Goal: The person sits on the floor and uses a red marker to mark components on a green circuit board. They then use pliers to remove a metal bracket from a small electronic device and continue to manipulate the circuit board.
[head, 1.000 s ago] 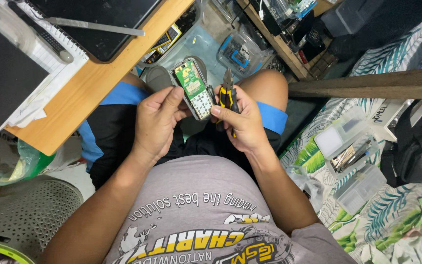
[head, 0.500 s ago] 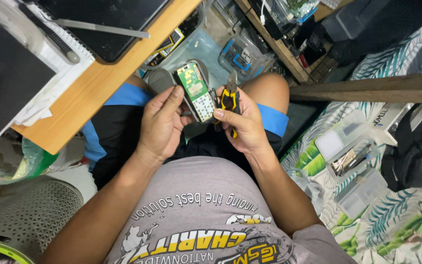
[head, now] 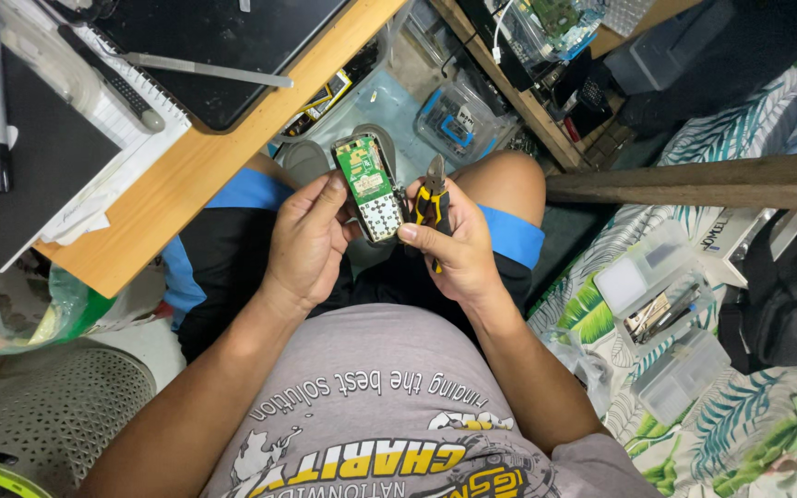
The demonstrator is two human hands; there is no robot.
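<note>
An opened mobile phone (head: 368, 187), its cover off so that the green circuit board and the pale keypad sheet lay bare, was held above the person's lap, between the knees and just off the edge of the wooden desk (head: 223, 148). The left hand (head: 304, 242) was curled round its left edge, thumb pressed on the lower face, so the hand was closed on it. The right hand (head: 454, 249) was wrapped round a pair of small yellow-and-black cutters (head: 433, 198), their nose pointing up just beside the phone's right edge, while its thumb tip touched the phone's lower corner. The phone looked light and stiff but delicate: the bare board would likely take harm from pressure or a slip, so the sound hold seemed to be by the plastic side rims, not the face. On the desk lay a dark laptop (head: 223, 37) with tweezers (head: 205, 69) across it and a white notepad (head: 117, 120). To the right, on a leaf-printed cloth (head: 758, 433), stood clear plastic parts boxes (head: 666, 314).
</note>
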